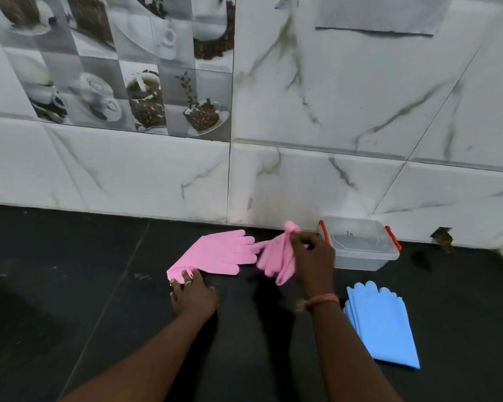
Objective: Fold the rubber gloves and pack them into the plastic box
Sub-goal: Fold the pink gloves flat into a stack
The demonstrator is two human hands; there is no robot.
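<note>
One pink rubber glove (218, 252) lies flat on the dark counter, fingers pointing right. My left hand (192, 294) presses its cuff end down with straight fingers. My right hand (314, 256) pinches a second pink glove (276, 256) and holds it lifted and crumpled above the counter, just right of the flat one. A clear plastic box (360, 248) with red clips stands open against the wall behind my right hand. A stack of blue gloves (382, 323) lies flat at the right.
A marble-tiled wall (302, 181) rises right behind the counter. The black counter (70, 285) stretches to the left and front. A small dark hole (442, 236) in the wall sits right of the box.
</note>
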